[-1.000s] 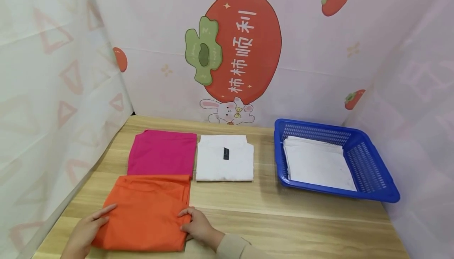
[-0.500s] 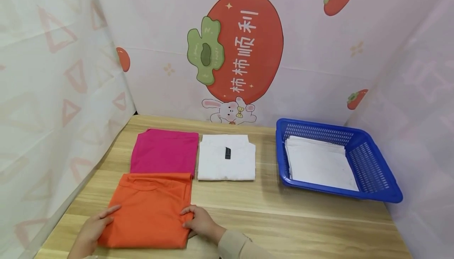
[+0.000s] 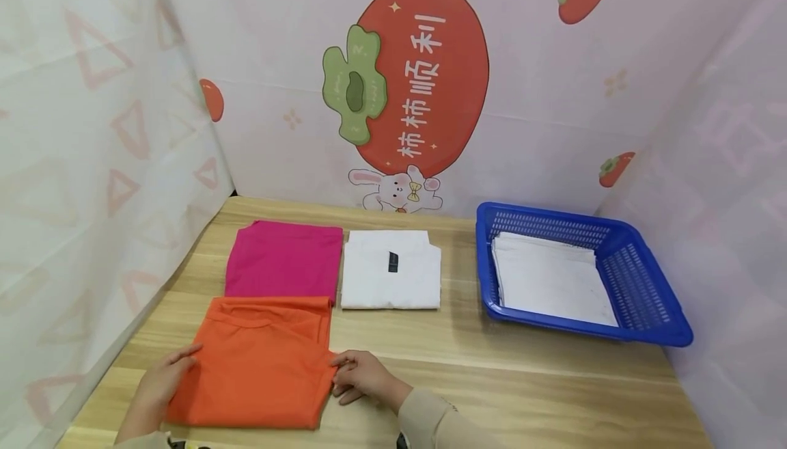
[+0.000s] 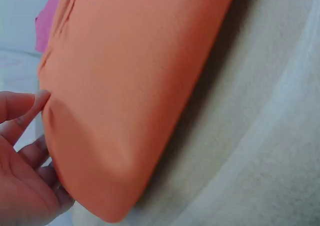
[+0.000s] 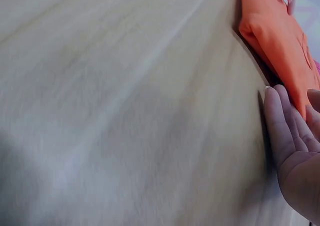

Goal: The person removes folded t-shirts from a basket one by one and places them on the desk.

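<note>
A folded orange T-shirt, its round neckline at the far side, lies at the front left of the table. My left hand grips its left edge, fingertips denting the cloth in the left wrist view. At the opposite side, my right hand pinches the right edge, which is drawn out slightly to a point. In the right wrist view the fingers lie along the tabletop beside the orange edge. Just behind it is a folded magenta garment, partly overlapped by the orange one.
A folded white shirt with a dark neck label lies beside the magenta one. At the back right, a blue plastic basket holds a stack of folded white cloth. Printed fabric walls stand around the wooden table.
My right hand has shifted slightly right, drawing the orange T-shirt's right edge outward. The left hand stays at the left edge. The view has moved slightly.
</note>
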A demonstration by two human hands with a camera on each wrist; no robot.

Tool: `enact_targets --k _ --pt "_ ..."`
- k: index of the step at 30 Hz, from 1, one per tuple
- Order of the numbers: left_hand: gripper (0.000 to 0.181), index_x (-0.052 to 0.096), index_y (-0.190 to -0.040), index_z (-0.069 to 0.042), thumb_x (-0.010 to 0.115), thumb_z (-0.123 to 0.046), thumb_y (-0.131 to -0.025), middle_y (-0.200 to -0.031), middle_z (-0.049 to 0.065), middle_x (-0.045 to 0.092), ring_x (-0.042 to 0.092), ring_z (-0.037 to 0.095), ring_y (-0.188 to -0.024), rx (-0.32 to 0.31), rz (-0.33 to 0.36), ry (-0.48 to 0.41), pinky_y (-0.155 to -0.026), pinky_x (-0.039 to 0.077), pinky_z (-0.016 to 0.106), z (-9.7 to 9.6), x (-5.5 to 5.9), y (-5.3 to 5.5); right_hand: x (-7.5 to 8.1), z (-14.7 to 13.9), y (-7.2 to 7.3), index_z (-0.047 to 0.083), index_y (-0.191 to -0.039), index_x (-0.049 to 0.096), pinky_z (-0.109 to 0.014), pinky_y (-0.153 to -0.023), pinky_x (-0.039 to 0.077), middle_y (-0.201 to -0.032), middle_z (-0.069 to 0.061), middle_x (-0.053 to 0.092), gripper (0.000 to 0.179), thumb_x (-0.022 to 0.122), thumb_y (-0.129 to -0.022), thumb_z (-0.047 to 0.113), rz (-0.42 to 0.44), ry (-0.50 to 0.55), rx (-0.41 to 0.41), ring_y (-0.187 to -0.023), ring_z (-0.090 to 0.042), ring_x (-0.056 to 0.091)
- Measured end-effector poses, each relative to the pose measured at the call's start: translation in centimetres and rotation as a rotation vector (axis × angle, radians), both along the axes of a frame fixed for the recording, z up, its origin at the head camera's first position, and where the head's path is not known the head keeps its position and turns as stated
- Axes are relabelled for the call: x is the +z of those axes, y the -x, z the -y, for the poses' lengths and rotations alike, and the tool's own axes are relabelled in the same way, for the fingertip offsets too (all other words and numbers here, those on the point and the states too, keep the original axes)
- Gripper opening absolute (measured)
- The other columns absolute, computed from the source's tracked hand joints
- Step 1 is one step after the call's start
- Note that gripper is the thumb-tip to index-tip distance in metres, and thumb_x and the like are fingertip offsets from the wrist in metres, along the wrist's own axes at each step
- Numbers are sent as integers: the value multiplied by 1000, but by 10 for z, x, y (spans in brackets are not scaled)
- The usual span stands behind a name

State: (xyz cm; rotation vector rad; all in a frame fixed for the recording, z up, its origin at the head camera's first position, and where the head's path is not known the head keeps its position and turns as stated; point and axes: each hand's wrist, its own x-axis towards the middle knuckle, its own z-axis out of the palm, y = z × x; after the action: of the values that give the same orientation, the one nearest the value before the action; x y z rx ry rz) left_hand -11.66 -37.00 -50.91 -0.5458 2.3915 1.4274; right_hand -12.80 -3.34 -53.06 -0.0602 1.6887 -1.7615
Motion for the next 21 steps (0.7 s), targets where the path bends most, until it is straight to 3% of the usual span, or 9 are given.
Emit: enact_targets --k 4,9,13,21 --pt "61 24 -132 6 34 -36 -90 -134 29 17 17 41 -120 -4 7 17 -94 20 51 -13 17 6 7 -18 4 -3 -105 54 -38 -57 50 -83 -14 61 25 55 -80 -1 -21 -13 -34 -67 -21 60" --pt "58 27 -131 7 32 -35 -91 -133 28 21 22 39 -118 -44 -84 54 -93 22 49 -35 38 12 17 -47 10 -6 -109 51 -41 -60 49 -90 -19 59 29 54 -81 0 -50 -20 -104 -73 -26 60" --pt "57 25 -131 7 33 -34 -92 -135 26 20 18 39 -121 -109 -155 -7 -95 20 50 -61 55 17 27 -70 15 -8 -112 48 -43 -64 48 -95 -21 57 30 51 -83 1 -105 -54 -131 -76 -29 59" --pt "57 27 -133 -3 38 -39 -90 -135 20 25 23 37 -121 -244 -178 -108 -94 22 52 -123 76 38 50 -109 29 -10 -115 44 -41 -65 48 -103 -26 51 34 50 -85 4 -198 -112 -108 -80 -27 57"
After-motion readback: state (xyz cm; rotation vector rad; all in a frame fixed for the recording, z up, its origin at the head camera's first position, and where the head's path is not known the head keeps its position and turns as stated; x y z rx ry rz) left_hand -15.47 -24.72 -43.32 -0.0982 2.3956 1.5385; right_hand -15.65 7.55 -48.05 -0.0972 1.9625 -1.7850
